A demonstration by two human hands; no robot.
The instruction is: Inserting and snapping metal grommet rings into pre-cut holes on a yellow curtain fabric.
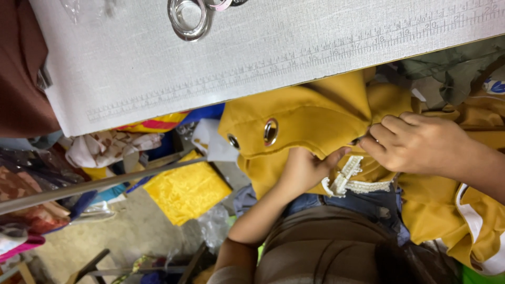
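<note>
A mustard yellow fabric [310,113] with metal eyelets [271,131] is bunched on my lap, below the table edge. My left hand [302,168] grips a fold of this fabric from underneath, its thumb pointing toward the right hand. My right hand [415,142] comes in from the right and pinches the same fabric at its fingertips, close to the left thumb. A strip of white lace trim [344,179] lies just below the two hands. More of the yellow fabric drapes down on the right.
A white table top [158,68] with a printed ruler scale along its edge fills the top. Loose metal rings [189,18] lie on it. Brown cloth [21,73] hangs at left. Below are a metal bar [105,184], a bright yellow cloth [184,192] and mixed fabric scraps.
</note>
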